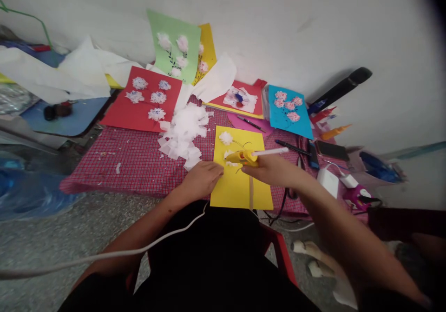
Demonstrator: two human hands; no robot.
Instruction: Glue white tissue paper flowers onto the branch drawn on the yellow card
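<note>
My right hand (275, 169) is wrapped round a yellow hot glue gun (242, 157), and a white glue stick (270, 151) pokes out of its back. The gun's nose points left, over a yellow card (230, 193) lying at the table's front edge. A white paper flower (226, 138) sits near the card's top left, with thin drawn stems beside it. More white paper shows partly behind the gun. Curled fingers of my left hand (205, 178) rest at the card's left edge; whether they pinch anything is hidden. Just beyond lies a heap of white paper pieces (186, 128).
Finished flower cards lie or lean behind: red (121, 109), green (190, 33) and blue (275, 96). Pens (292, 147), a phone (331, 150) and a white charger (327, 182) crowd the right side. A white cable (139, 251) crosses my left forearm.
</note>
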